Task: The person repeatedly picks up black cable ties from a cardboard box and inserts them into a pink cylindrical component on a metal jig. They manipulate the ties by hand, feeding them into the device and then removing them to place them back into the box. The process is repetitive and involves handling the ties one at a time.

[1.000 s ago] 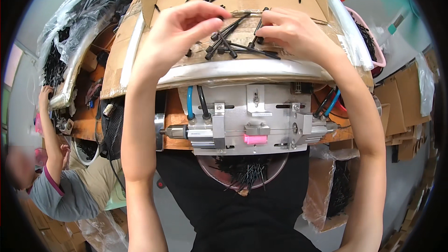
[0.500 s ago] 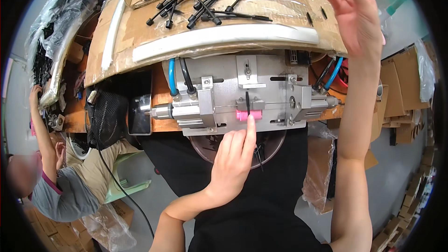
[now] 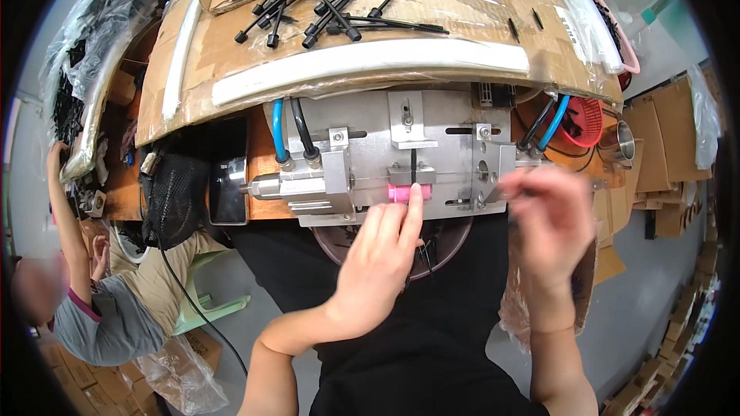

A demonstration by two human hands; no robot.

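Observation:
My left hand (image 3: 378, 250) reaches in from below with its index finger stretched out and its other fingers curled. That fingertip presses the near end of a thin black rod (image 3: 414, 163) at a pink-covered block (image 3: 398, 193). The thumb is mostly hidden. The rod runs away from me across a small metal holder (image 3: 422, 173) in the middle of a metal fixture (image 3: 370, 119). My right hand (image 3: 551, 219) is at the fixture's right end, smeared by motion. Whether anything is between its fingers does not show.
Several black capped rods (image 3: 339, 11) lie on the cardboard (image 3: 455, 11) above the fixture. Cylinders (image 3: 312, 185) with hoses flank the plate. A bowl (image 3: 459, 243) sits below the fixture; a red basket (image 3: 582, 123) and metal cup (image 3: 617, 142) stand right. Another person (image 3: 108, 316) sits left.
My right hand has come down from the cardboard's upper right to beside the fixture's right end. The black rod now reaches nearer the upper bracket, its near end still under my left index finger.

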